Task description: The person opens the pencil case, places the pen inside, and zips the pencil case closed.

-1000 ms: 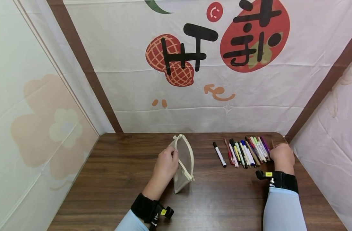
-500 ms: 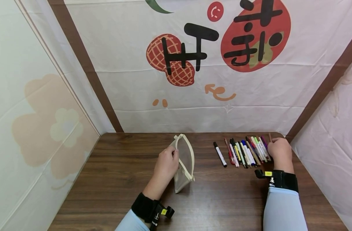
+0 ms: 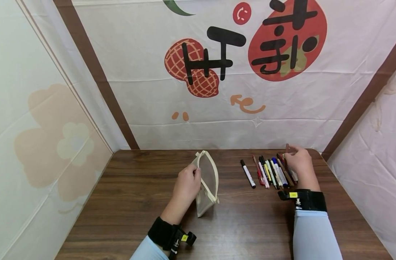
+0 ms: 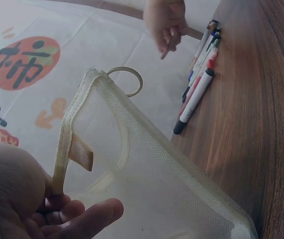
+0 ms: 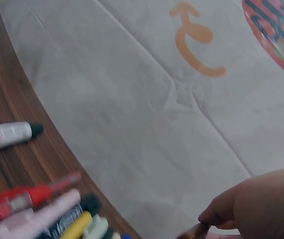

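Observation:
My left hand grips the edge of a cream mesh zipper pouch, which stands upright with its mouth spread. In the left wrist view the pouch shows a small tag and a ring at its corner. My right hand pinches a thin brown pen or pencil; most of it is hidden by the fingers. The hand is raised over the right end of a row of pens and markers. In the right wrist view, the brown tip shows at the fingertips.
A white marker with a black cap lies apart, left of the row. A red pen is at the row's left end. The wooden table meets a printed cloth backdrop along its back edge.
My right hand has lifted the brown pen or pencil from the right end of the row and moved left over the pens. My left hand and the pouch stay in place.

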A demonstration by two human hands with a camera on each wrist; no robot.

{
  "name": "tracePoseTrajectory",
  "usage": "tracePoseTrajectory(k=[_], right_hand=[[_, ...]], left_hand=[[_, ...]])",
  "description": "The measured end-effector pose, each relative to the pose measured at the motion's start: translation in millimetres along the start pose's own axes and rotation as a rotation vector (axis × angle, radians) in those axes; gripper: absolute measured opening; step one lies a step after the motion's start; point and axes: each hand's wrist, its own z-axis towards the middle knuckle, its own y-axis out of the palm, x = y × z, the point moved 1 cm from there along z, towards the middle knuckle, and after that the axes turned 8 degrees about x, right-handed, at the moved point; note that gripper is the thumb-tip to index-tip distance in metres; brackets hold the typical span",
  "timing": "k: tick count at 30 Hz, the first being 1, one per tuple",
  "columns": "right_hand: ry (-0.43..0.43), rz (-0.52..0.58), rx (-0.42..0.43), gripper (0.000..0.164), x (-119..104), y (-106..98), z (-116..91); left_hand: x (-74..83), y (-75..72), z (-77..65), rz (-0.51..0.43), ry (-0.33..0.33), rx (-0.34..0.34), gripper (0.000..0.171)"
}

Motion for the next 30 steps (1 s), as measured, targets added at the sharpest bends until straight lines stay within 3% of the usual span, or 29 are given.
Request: tracePoseTrajectory(k=[11, 18, 30], right_hand=[[-0.221, 0.09, -0.132, 0.063, -63, 31, -19], [-0.28, 0.212, -0.244, 0.061, -100, 55, -38], [-0.334, 0.332, -0.417, 0.061, -129, 94, -73]], left_hand=[[1.1, -1.1, -0.6, -0.022, -0.012, 0.004, 0.024], [0.7, -2.4, 0.2, -0.024, -0.014, 0.001, 0.024], [0.8, -1.6, 0.1, -0.028, -0.018, 0.002, 0.023]])
